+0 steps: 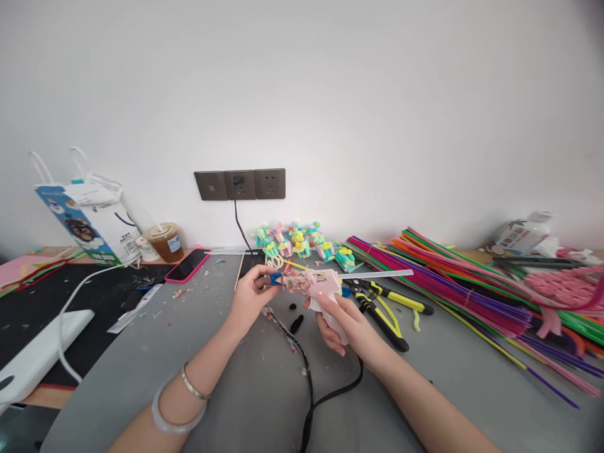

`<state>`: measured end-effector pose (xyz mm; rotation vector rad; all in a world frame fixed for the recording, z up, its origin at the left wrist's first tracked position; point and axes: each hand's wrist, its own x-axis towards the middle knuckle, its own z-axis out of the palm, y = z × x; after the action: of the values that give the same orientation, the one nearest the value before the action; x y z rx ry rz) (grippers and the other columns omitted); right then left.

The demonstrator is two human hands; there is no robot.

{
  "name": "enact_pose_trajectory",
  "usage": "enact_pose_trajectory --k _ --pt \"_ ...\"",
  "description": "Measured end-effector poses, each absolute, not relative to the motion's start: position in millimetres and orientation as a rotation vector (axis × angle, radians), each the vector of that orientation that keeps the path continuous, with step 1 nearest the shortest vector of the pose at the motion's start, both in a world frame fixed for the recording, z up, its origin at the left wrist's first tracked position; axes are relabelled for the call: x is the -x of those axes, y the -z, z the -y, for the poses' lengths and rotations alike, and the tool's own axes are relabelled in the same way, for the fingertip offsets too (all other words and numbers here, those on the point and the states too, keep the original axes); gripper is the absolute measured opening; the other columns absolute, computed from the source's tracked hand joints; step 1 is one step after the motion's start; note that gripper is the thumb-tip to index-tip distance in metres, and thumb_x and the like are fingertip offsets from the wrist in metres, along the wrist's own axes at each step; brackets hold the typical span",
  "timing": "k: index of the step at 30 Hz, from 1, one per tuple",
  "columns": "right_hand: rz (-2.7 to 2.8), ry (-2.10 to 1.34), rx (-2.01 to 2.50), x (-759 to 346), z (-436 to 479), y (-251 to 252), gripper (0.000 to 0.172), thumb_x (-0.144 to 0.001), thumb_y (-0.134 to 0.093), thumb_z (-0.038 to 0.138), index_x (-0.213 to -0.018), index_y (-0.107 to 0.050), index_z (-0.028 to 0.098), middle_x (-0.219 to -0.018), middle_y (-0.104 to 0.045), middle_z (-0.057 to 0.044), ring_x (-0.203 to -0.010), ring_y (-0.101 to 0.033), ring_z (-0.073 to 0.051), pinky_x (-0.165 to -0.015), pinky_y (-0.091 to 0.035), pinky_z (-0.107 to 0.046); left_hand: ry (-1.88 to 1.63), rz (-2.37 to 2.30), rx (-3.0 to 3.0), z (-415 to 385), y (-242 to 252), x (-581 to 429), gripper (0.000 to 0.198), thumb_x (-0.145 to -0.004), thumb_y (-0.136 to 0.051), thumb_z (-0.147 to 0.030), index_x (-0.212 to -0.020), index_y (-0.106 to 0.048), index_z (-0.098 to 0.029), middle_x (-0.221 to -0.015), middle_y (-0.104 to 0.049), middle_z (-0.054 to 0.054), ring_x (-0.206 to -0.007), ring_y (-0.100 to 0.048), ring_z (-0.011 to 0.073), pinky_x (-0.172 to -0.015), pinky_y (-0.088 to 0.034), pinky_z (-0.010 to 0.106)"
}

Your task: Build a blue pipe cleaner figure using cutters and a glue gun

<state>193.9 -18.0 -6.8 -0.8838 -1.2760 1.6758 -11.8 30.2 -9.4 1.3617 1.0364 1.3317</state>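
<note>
My right hand (342, 324) is wrapped round the handle of a pink glue gun (325, 284), whose nozzle end points left. A translucent glue stick (377, 275) sticks out of its back. The front of the gun is covered in messy residue. My left hand (252, 296) pinches a small blue piece (275, 279) right at the nozzle end. Its exact shape is partly hidden by the fingers. Behind the hands stand several small pastel fuzzy figures (298, 242) near the wall.
Yellow-black pliers (384, 314) lie right of my right hand. Bundles of colored pipe cleaners (453, 289) spread across the right. A pink-cased phone (187, 265), a drink cup (164, 243) and a carton bag (97, 220) are at left. A black cable (309, 402) runs toward the front.
</note>
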Motion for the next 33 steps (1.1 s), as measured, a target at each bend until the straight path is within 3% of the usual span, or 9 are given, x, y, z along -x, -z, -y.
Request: enact_pose_trajectory --k 14,33 --pt "1.305 -1.617 0.95 -193.2 17.9 8.7 0.06 -0.077 -0.059 0.077 -0.086 -0.052 0.019 -0.041 -0.038 0.012 -0.029 -0.026 -0.004 -0.032 -0.024 -0.019 -1.339 -1.023 -1.38 -31.5 11.8 12.8 0.027 -0.067 -0.079 -0.021 -0.09 -0.064 -0.018 -0.087 -0.069 0.002 -0.081 -0.066 0.015 -0.07 -0.053 0.023" --pt "1.355 -1.482 1.036 -197.5 17.5 7.3 0.058 -0.08 -0.054 0.078 -0.081 -0.05 0.02 -0.042 -0.039 0.011 -0.031 -0.032 -0.005 -0.034 -0.026 -0.019 -1.379 -1.025 -1.374 -35.1 16.2 18.2 0.029 -0.07 -0.08 -0.028 -0.091 -0.062 -0.018 -0.09 -0.067 0.002 -0.085 -0.068 0.0166 -0.075 -0.056 0.026"
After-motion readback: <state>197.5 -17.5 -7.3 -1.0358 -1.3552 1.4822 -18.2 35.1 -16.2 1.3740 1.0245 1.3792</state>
